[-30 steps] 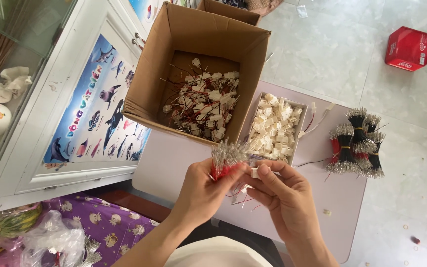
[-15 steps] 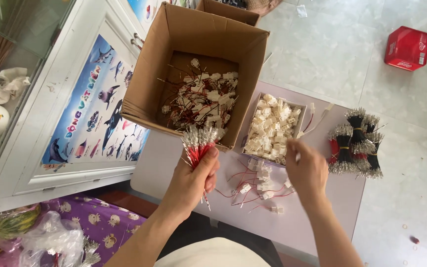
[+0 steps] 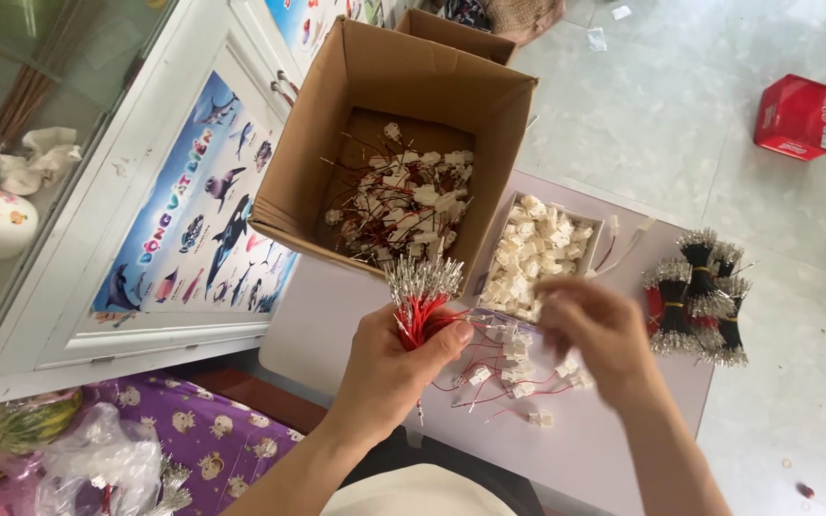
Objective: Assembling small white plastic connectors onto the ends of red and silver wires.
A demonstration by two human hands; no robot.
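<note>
1. Wires (image 3: 421,304), red with metal tips fanned upward, sit bunched in our left hand (image 3: 389,368), which is closed tight around them above the table (image 3: 336,325).
2. Our right hand (image 3: 597,336) hovers blurred just below the tray (image 3: 537,256) of white connectors; we cannot tell whether it grips anything.
3. Finished leads (image 3: 513,368) lie loose on the table between our hands.
4. Behind the bunch stands an open carton (image 3: 403,143) holding more wired connectors.
5. Black and red bundles (image 3: 700,296) lie at the table's right edge, and a red box (image 3: 797,117) rests on the floor beyond.
</note>
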